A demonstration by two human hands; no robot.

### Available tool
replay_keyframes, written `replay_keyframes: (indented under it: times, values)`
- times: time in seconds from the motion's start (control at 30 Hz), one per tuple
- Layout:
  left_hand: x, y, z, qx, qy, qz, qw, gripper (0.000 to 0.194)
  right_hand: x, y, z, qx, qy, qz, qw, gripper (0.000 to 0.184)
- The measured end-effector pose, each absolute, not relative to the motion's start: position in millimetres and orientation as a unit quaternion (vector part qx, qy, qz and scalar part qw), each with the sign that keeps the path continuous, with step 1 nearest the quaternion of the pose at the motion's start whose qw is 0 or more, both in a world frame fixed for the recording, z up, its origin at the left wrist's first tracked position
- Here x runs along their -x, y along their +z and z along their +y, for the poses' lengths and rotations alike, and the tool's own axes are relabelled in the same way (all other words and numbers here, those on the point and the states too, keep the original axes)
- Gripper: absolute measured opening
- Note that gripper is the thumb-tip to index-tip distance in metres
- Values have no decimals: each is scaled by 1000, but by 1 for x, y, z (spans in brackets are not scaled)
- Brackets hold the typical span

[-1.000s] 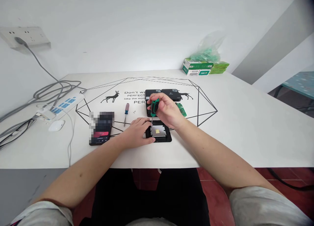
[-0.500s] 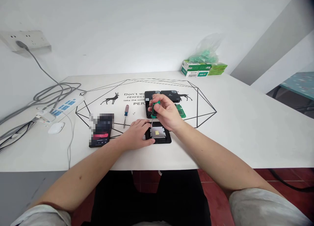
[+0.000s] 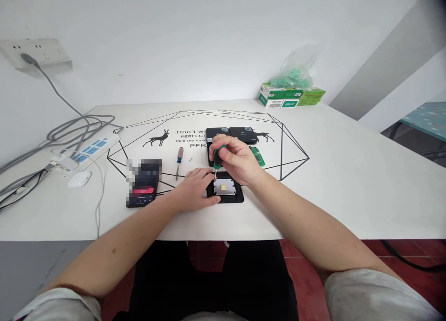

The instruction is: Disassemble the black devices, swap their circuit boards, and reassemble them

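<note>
My right hand (image 3: 237,160) is closed around a green-handled screwdriver (image 3: 218,157), held upright with its tip on the far left corner of a small black device (image 3: 226,191) with a bare metal plate on top. My left hand (image 3: 197,186) lies on the table against the device's left edge, fingers curled onto it and steadying it. Two more black devices (image 3: 240,134) lie just behind, and a green circuit board (image 3: 258,156) sits to the right of my right hand.
A red and blue screwdriver (image 3: 179,160) and a tiny screw (image 3: 191,159) lie left of the devices. A phone (image 3: 143,184) lies further left. A power strip (image 3: 87,151) with cables and a white mouse (image 3: 80,178) sit at the left edge. Green boxes (image 3: 282,98) stand at the back.
My right hand's fingers have shifted around the green handle, turning the screwdriver in place. The left hand and the device have stayed where they were.
</note>
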State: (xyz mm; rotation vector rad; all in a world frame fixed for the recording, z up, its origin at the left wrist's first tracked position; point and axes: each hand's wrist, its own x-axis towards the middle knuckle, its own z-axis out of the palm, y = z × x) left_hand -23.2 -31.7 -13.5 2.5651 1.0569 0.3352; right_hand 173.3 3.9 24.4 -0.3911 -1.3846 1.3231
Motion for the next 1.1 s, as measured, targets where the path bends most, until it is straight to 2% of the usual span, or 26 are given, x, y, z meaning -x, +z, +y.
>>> replay_keyframes:
  times: [0.13, 0.3, 0.6, 0.8, 0.93, 1.1]
  values:
    - [23, -13, -31, -903, 118, 376, 173, 50, -173, 25, 0, 167, 614, -559, 531, 36]
    - [23, -14, -32, -903, 121, 374, 174, 51, -173, 25, 3, 207, 563, -546, 585, 45]
    - [25, -21, -36, -894, 41, 424, 141, 88, -175, 23, 6, 168, 612, -535, 558, 33]
    - [27, -23, -36, -896, 26, 419, 144, 99, -177, 21, 8, 215, 542, -553, 596, 36]
    - [26, -17, -36, -895, 9, 420, 151, 100, -177, 26, 5, 178, 613, -518, 570, 30]
    - [23, -8, -37, -888, -48, 433, 147, 100, -175, 29, 3, 176, 617, -505, 578, 40]
